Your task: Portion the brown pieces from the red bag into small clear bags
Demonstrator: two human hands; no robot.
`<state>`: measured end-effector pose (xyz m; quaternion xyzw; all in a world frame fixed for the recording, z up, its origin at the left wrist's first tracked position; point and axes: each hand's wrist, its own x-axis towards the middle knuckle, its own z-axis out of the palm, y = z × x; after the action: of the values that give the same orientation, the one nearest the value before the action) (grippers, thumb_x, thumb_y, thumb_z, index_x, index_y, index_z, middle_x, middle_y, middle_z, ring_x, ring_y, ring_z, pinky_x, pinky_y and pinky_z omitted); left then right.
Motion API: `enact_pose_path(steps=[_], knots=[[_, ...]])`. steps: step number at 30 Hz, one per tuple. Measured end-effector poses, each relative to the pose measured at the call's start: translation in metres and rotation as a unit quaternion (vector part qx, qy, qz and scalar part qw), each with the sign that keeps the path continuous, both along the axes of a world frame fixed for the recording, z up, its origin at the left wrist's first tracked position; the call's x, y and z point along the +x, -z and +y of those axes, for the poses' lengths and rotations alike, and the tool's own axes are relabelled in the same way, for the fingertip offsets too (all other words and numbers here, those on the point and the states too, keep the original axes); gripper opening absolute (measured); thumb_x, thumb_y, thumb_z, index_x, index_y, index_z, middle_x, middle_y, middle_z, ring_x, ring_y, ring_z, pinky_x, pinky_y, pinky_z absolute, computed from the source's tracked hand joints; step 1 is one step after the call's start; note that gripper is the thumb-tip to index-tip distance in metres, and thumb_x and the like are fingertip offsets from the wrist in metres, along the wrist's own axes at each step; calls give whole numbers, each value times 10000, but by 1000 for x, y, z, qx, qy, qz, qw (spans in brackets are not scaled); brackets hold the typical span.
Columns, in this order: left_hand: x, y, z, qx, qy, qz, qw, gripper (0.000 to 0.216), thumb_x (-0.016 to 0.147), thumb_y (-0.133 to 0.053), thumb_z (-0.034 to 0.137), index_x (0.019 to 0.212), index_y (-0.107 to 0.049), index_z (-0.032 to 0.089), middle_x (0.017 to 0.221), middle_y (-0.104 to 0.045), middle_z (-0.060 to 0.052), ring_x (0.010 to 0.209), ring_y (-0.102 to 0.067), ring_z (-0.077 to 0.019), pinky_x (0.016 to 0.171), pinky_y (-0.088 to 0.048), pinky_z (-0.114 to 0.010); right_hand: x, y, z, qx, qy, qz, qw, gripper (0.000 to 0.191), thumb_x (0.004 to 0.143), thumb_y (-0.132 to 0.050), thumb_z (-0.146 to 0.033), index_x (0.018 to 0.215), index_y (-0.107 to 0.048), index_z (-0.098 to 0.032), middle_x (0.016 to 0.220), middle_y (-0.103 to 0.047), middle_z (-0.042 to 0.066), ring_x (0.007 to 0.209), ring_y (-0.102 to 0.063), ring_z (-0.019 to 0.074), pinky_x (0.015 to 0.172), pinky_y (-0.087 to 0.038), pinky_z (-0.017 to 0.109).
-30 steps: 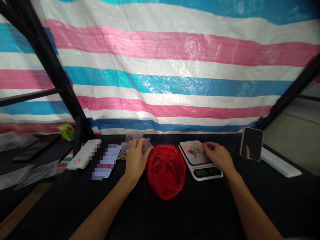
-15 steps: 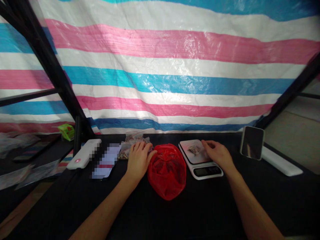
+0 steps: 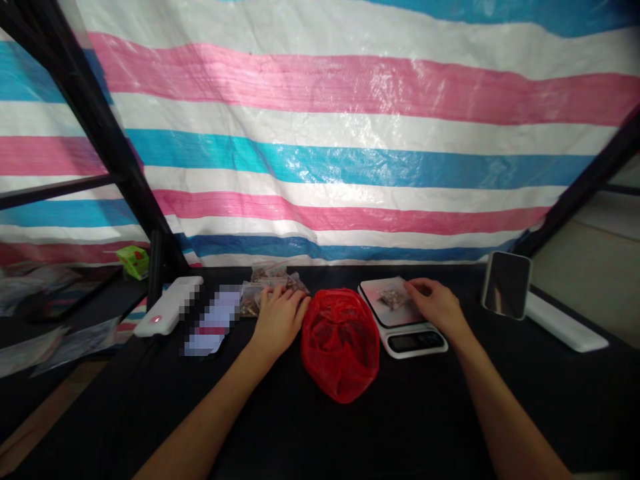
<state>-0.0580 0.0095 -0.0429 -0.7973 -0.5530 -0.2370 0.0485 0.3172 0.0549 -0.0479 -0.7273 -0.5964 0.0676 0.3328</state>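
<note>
I take the red bag (image 3: 341,380) as the middle of my dial, twelve pointing away from me across the worktop (image 3: 300,433). The small clear packet (image 3: 390,298) lies between one and two o'clock, on the plate of the white scale (image 3: 417,345). My right hand (image 3: 438,308) reaches in beyond it, between two and three; its grip is narrow, fingertips at the packet's right edge, but I cannot tell whether they pinch the film. At ten o'clock my left hand (image 3: 280,320) rests palm down, fingers loosely spread against the heap of packets (image 3: 254,293), holding nothing that I can see.

I judge the packet light and limp, its film slick and its small brownish bits likely to slump. I would pinch the flat edge at its three o'clock side, clear of the lump. The red bag looks thin and floppy; I would take it by the rim.
</note>
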Motion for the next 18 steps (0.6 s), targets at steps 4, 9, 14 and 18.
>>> enact_pose_path(steps=[4,9,14,18], knots=[[1,-3,-1,20,-21,-32,999,292,1061,-433,335,1140,-694,231,1097,-759,-91,1105,-590,-318,1025,-328,-554,-13,-10,-5,117,-68,108,985,373,878,-617,-550,996,-713,-209,973,-768,90,914,-712,257,846,-540,368],[7,-19,-14,18,128,-73,989,241,1018,-514,298,1201,-662,248,1171,-712,-66,1161,-588,-253,1056,-358,-456,-42,-32,-19,194,-163,265,930,383,852,-709,-578,984,-642,-225,926,-724,57,831,-692,211,769,-561,324],[20,-13,-24,-43,224,-14,974,150,991,-559,254,997,-707,236,989,-728,-36,996,-663,-204,984,-398,-427,-84,-31,-37,168,-242,271,917,256,923,-678,-480,987,-651,-234,841,-700,20,770,-665,180,701,-540,283],[25,-5,-26,-46,185,-36,981,228,1001,-486,193,910,-693,216,872,-700,-34,814,-668,-169,803,-476,-350,-113,-20,-47,112,-340,129,925,109,959,-640,-313,972,-717,-238,960,-753,39,918,-678,216,877,-529,355]])
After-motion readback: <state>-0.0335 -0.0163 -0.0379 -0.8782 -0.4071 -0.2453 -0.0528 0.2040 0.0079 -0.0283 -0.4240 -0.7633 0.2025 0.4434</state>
